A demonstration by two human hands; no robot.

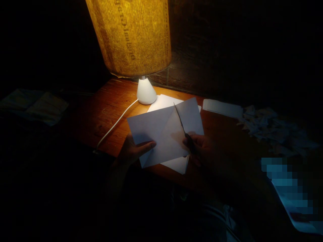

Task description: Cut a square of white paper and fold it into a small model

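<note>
A creased white sheet of paper [161, 131] is held up in front of me, tilted. My left hand [133, 148] grips its lower left side, thumb on the near face and fingers behind. In my right hand [199, 144] is a pair of scissors [180, 117], its blade pointing up and away across the sheet near the top edge. Whether the blades are apart I cannot tell. Below the held sheet lie more white sheets [175, 164] on the wooden table [101, 121]. Dim light hides much of my right fingers.
A lit table lamp with a newsprint-patterned shade [136, 40] and white base [146, 92] stands behind the paper. Its white cord [116, 122] runs left. To the right lie a white paper stack [222, 108], many cut scraps [275, 129] and a blurred-out screen [287, 188].
</note>
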